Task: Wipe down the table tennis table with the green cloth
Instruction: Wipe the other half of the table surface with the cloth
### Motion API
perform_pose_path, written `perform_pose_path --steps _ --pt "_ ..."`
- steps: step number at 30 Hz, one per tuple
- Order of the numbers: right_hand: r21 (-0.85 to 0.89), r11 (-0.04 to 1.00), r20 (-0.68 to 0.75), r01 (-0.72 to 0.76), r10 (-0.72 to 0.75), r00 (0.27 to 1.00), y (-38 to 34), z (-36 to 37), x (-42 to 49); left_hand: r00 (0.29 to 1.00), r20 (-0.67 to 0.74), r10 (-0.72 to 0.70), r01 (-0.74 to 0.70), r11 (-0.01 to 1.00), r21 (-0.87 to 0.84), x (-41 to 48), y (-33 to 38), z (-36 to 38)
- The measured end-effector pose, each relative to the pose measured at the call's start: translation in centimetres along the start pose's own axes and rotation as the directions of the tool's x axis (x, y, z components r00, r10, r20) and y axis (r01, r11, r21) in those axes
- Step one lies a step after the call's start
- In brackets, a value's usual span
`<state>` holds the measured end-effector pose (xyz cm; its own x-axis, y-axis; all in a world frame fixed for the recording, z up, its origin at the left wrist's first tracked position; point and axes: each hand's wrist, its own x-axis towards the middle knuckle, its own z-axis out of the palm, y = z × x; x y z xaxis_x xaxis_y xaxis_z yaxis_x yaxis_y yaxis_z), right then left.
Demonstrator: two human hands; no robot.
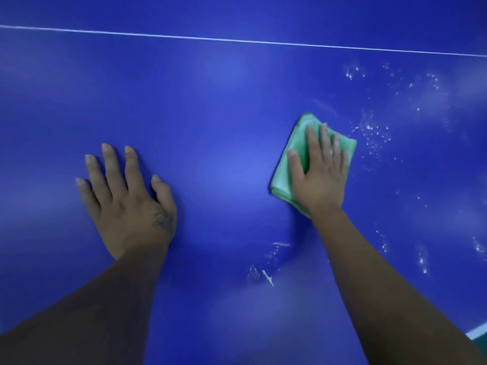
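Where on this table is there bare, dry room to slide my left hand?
Between the left hand and the green cloth under the right hand, and from both up to the white line. Droplets crowd the table right of the cloth.

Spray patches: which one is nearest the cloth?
The patch just right of the cloth, beside the right hand pressing it; the other patches lie farther off, above and below.

I'm seeing a smooth blue counter (210,101) showing a soft sheen, pale droplets (374,133) glistening on it, and a soft green cloth (295,148).
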<state>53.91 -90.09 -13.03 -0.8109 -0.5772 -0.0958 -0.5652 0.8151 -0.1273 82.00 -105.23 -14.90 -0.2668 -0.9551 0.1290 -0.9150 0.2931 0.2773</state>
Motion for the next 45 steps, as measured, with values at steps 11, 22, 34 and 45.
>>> perform_pose_path --steps 11,22,34,45 --pt "-0.024 0.979 -0.055 0.204 -0.205 0.977 -10.4 3.6 -17.2 0.999 0.051 0.007 -0.007 1.0 0.007 0.0 0.0 -0.5" --pt "-0.013 0.97 -0.034 0.244 -0.244 0.969 0.9 1.1 -12.1 0.993 0.114 0.01 -0.008 1.0 -0.019 0.2 -0.4 -0.9" --pt "0.016 0.986 -0.008 0.168 -0.168 0.986 0.6 -0.5 -7.2 0.989 0.098 0.108 -0.113 0.993 0.037 -18.6 -6.2 -4.6" --pt "-0.028 0.993 0.01 0.112 -0.112 0.994 -1.9 0.6 -11.9 0.993 0.037 0.111 -0.112 0.993 0.026 -22.4 -5.7 -4.9"
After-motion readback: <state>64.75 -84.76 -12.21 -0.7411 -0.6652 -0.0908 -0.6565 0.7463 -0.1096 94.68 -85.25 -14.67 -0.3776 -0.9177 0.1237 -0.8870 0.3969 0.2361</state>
